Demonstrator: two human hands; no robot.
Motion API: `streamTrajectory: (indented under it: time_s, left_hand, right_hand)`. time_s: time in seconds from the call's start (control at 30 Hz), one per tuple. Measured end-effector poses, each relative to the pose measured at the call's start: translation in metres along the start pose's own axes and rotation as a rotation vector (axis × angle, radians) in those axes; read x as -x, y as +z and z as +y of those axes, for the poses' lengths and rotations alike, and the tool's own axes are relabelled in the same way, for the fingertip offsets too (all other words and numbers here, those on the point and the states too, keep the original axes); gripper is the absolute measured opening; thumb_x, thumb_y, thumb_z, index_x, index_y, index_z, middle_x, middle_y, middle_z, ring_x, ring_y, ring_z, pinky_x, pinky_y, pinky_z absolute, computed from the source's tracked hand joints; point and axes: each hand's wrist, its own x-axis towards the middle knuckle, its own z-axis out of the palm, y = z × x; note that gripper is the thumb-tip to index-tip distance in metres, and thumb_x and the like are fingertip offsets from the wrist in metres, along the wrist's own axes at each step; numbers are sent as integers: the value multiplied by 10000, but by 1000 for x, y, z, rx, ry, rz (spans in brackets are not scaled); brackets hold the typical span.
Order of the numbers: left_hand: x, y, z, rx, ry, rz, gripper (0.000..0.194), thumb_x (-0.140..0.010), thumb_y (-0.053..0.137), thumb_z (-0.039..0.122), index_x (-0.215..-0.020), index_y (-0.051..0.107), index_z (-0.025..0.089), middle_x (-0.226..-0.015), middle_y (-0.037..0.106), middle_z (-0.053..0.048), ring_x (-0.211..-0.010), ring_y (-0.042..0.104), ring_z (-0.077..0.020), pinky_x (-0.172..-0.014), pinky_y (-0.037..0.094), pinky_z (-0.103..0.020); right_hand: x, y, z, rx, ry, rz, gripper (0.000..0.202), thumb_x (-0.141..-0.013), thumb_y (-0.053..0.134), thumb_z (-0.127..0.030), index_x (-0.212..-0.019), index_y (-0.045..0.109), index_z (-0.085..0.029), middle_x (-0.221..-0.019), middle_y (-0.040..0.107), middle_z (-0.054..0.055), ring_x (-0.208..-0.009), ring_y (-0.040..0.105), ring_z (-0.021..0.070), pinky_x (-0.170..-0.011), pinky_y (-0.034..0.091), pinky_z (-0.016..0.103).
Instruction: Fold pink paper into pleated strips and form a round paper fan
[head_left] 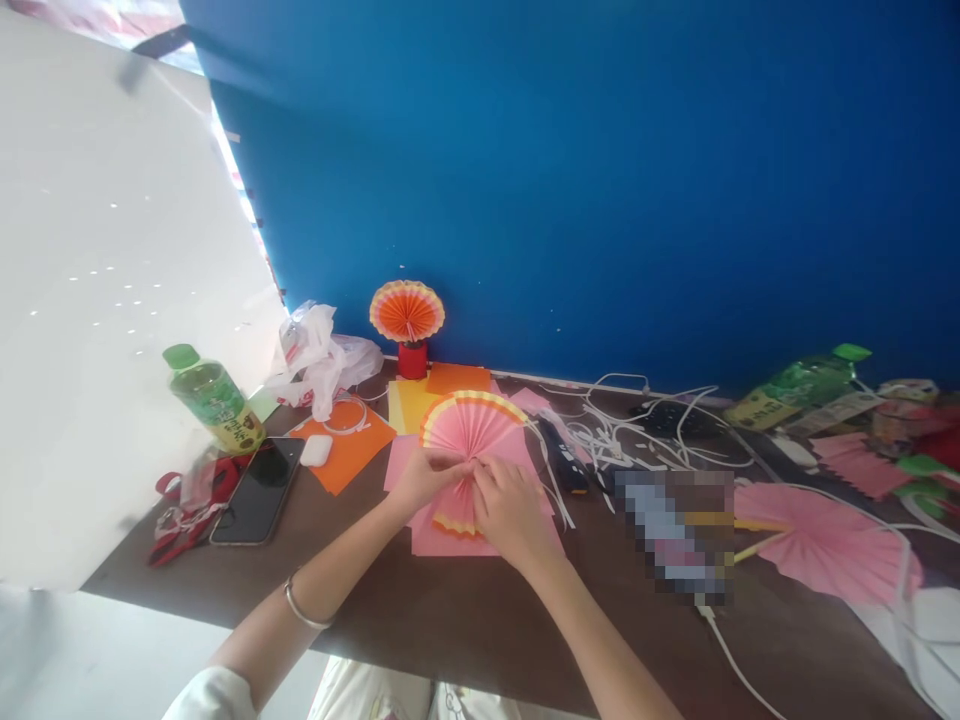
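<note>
A pleated pink paper fan with an orange and yellow rim is spread in a nearly round shape over pink sheets on the dark table. My left hand pinches the fan near its centre from the left. From the right, my right hand has its fingers closed on the fan at the same spot and covers part of its lower right side. The fingertips of both hands almost meet at the middle of the folds.
Behind stands an orange rosette on a red holder. To the left are a green-capped bottle, a phone and a white case. At right lie cables, another bottle and a pink fan.
</note>
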Motion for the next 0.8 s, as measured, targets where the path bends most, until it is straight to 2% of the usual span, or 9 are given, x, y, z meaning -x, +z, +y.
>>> streamTrajectory:
  time_s: [0.1, 0.2, 0.33, 0.4, 0.5, 0.57, 0.63, 0.7, 0.8]
  left_hand:
    - [-3, 1, -2, 7, -35, 38, 338, -638, 702, 447, -793, 710, 146, -763, 690, -46, -715, 609, -158, -645, 478, -249]
    - [-4, 1, -6, -10, 7, 3, 298, -656, 685, 442, -781, 715, 173, -814, 703, -49, -768, 626, -175, -688, 485, -261]
    - [-4, 1, -3, -215, 152, 5, 251, -733, 601, 398, -764, 714, 176, -787, 699, -45, -737, 622, -174, -653, 474, -257]
    - [-6, -2, 3, -437, 203, 50, 226, -758, 559, 340, -729, 705, 171, -738, 684, -41, -696, 606, -165, -621, 449, -248]
    - [-10, -9, 20, -858, 202, 96, 192, -749, 516, 243, -686, 683, 173, -708, 661, -40, -674, 584, -158, -603, 403, -242]
    - [-13, -14, 31, -1106, 187, 68, 185, -727, 494, 199, -694, 675, 178, -733, 660, -49, -690, 583, -167, -601, 382, -248]
    - [-15, -14, 39, -1301, 210, -12, 185, -703, 486, 171, -698, 671, 167, -752, 660, -73, -713, 586, -189, -618, 377, -271]
    - [-16, -11, 42, -1424, 272, -117, 177, -687, 488, 144, -694, 666, 143, -754, 658, -102, -726, 590, -209, -670, 381, -312]
    - [-16, -4, 33, -1471, 358, -245, 132, -681, 529, 150, -702, 656, 123, -739, 653, -123, -745, 593, -236, -772, 368, -386]
  right_hand:
    - [-7, -17, 4, -182, 18, -203, 315, -877, 344, -160, -1054, 605, -151, -979, 607, 116, -887, 545, 220, -789, 441, 367]
    - [-12, -32, 16, -506, 87, -368, 340, -905, 328, -240, -1115, 594, -204, -1061, 611, 85, -968, 569, 192, -850, 455, 343]
    - [-13, -36, 34, -818, 261, -405, 356, -880, 411, -377, -1131, 615, -227, -1157, 619, 63, -1093, 548, 204, -942, 418, 363]
    - [-8, -33, 38, -871, 316, -380, 366, -843, 470, -413, -1102, 637, -216, -1142, 634, 68, -1094, 555, 217, -954, 408, 379]
    - [4, -30, 38, -795, 427, -304, 359, -789, 533, -440, -1005, 682, -195, -1035, 680, 79, -989, 611, 242, -890, 447, 389]
    - [13, -30, 34, -716, 469, -267, 339, -805, 498, -426, -899, 699, -170, -848, 707, 78, -795, 654, 230, -760, 496, 361]
    - [18, -28, 26, -582, 485, -110, 329, -831, 446, -391, -856, 682, -162, -750, 688, 77, -685, 639, 210, -690, 498, 342]
    - [17, -21, 16, -381, 380, 99, 268, -811, 476, -332, -934, 653, -172, -897, 674, 103, -843, 616, 237, -792, 466, 378]
    - [10, -2, 1, -230, 184, 71, 364, -729, 567, -249, -1083, 592, -167, -1186, 573, 137, -1144, 469, 293, -956, 349, 454]
